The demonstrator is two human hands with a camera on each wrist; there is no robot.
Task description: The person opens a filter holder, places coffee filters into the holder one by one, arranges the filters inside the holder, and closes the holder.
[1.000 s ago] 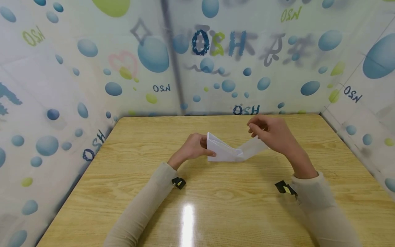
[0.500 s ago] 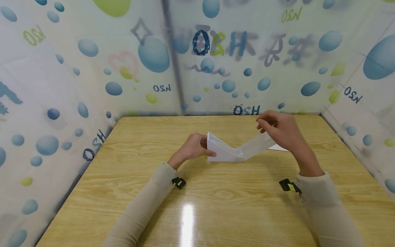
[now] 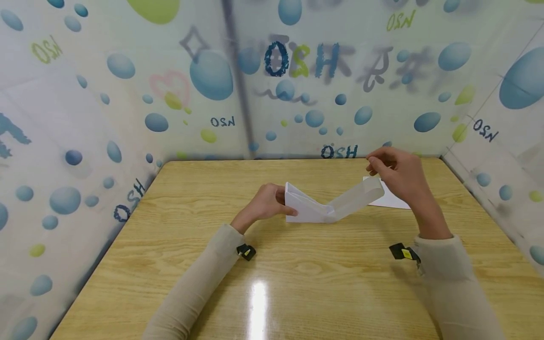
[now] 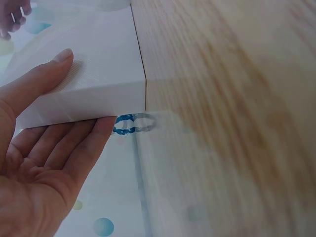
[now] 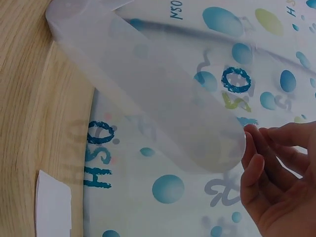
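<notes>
My left hand point(image 3: 267, 202) grips the left end of a white box-like packet point(image 3: 308, 208), thumb on its near face and fingers behind. In the left wrist view the packet point(image 4: 98, 64) looks thick and flat-sided. From its right end a translucent, film-like strip point(image 3: 354, 198) slants up to the right and curls over at its free end. My right hand point(image 3: 401, 174) is just above that curled end, fingers loosely bent. In the right wrist view its fingertips are close to the strip point(image 5: 163, 98); whether they touch it I cannot tell.
A white sheet of paper point(image 3: 393, 200) lies on the wooden table point(image 3: 314, 269) behind the strip, partly hidden by my right hand. Patterned curtain-like walls point(image 3: 272, 108) stand along the table's back and sides.
My right hand has moved right and slightly up, uncovering the strip's curled end and more of the white paper. The left hand and packet have stayed put.
</notes>
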